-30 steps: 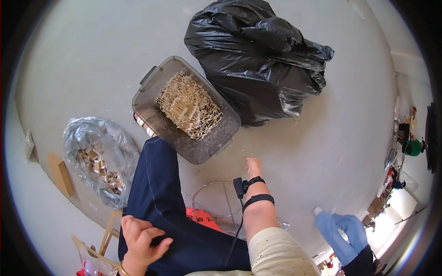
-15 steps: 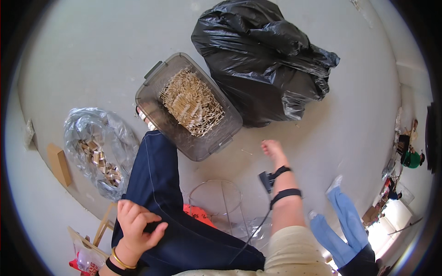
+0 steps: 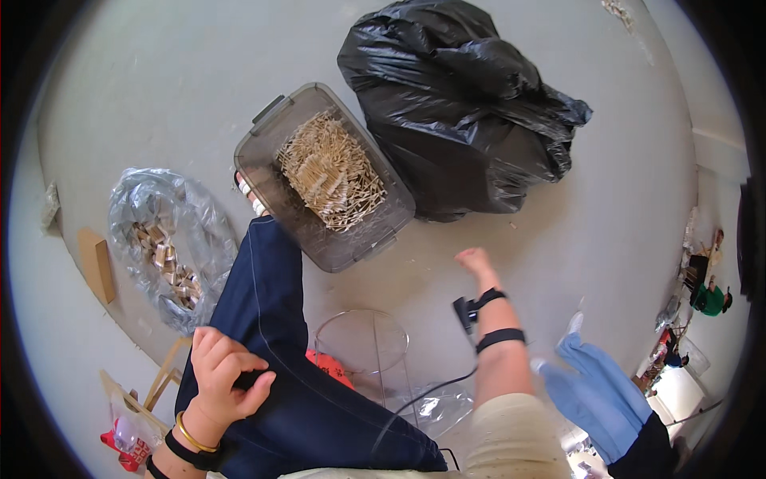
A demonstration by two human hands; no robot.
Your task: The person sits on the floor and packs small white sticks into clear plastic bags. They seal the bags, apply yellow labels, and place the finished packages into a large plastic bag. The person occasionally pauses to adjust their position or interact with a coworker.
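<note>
My left hand hovers over my left thigh, its fingers loosely bent and the thumb apart, with nothing visible in it. My right hand is stretched forward over the floor, small in view, with its fingers curled in; whatever they may hold is hidden. Ahead of my left knee stands a grey see-through plastic bin, tilted in view, with a heap of cotton swabs inside. Beyond my right hand, a large black plastic bag lies against the bin's right side.
Left of my leg sits a clear plastic bag holding small bundles. A cardboard piece leans by the wall. A round wire stand is between my legs. At right, a person in light blue trousers stands close.
The view has shifted slightly. My right hand has turned a little but stays over the floor, and my left hand keeps its bent pose. The person at right has moved their legs slightly.
</note>
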